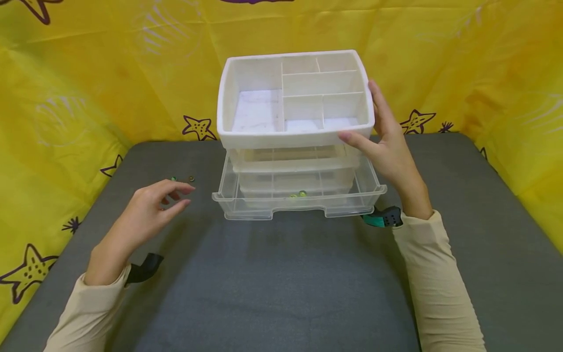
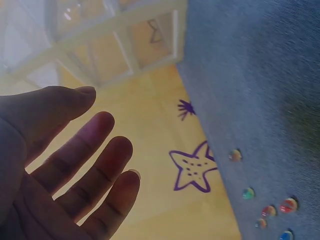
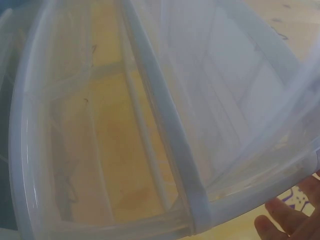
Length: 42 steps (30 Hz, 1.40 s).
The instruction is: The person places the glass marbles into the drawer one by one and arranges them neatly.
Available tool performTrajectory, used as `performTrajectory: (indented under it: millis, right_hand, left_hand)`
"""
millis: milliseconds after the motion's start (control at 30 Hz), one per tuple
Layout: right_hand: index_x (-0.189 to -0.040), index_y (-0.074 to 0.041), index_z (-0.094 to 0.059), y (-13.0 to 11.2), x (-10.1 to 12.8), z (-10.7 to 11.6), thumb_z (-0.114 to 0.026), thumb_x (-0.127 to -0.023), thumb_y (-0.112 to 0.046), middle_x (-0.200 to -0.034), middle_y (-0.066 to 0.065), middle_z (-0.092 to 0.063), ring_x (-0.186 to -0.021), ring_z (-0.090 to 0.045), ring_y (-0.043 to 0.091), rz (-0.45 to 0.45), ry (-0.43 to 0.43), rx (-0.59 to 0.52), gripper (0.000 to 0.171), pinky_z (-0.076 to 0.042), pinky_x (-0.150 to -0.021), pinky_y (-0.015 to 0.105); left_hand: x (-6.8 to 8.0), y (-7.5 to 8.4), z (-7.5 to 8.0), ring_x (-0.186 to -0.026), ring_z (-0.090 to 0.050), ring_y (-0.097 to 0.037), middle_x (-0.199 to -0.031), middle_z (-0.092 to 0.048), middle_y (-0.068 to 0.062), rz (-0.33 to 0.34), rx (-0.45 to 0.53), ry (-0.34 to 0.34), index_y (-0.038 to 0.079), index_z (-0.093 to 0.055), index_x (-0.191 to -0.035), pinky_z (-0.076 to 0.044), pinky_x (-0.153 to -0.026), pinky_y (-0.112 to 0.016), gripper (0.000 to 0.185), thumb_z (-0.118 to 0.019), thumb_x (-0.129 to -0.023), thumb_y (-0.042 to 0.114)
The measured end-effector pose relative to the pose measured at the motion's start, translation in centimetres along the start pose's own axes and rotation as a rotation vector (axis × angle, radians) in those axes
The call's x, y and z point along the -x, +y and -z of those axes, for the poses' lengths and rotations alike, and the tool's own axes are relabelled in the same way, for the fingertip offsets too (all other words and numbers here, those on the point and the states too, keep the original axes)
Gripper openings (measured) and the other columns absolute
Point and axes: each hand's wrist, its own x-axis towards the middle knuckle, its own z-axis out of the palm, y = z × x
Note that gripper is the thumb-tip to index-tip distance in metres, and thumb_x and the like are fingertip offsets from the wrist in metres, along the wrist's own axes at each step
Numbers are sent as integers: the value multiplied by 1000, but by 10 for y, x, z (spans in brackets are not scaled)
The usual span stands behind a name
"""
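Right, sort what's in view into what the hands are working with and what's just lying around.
In hand:
- white organizer, steadied by the right hand
- open bottom drawer with beads inside
- loose beads by the left hand

Lying about:
- grey mat
- yellow star-print cloth

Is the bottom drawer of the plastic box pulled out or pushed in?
Pulled out. The bottom drawer sticks forward past the box's top tray, and small beads lie inside it.
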Motion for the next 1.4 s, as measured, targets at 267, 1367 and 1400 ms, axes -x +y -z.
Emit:
performTrajectory:
  millis: [267, 1367, 1400]
  right_hand:
    - [-158, -31, -18, 0, 0, 0, -75, -88, -14, -158, -1, -37, -127, -50, 21, -6, -1, 8, 92, -51, -103, 43]
    - [-158, -30, -19, 0, 0, 0, -75, -88, -13, -157, 0, -38, -125, -51, 20, 4, 3, 4, 92, -52, -101, 40]
    - [-158, -30, -19, 0, 0, 0, -75, -88, -13, -157, 0, -38, -124, -51, 20, 5, 3, 3, 92, -52, -100, 39]
  left_hand:
    - [8, -14, -3, -79, -64, -21, -98, -73, -7, 55, -19, -24, 8, -72, -106, -52, -66, -22, 27, -78, -81, 0]
    - [30, -70, -10, -75, -67, -16, -101, -72, -17, 168, -54, -132, 4, -71, -108, -49, -65, -26, 25, -76, -83, 1]
    - [30, -71, -10, -75, -68, -20, -101, -72, -18, 170, -60, -135, 4, -71, -107, -49, -65, -27, 25, -76, -83, 1]
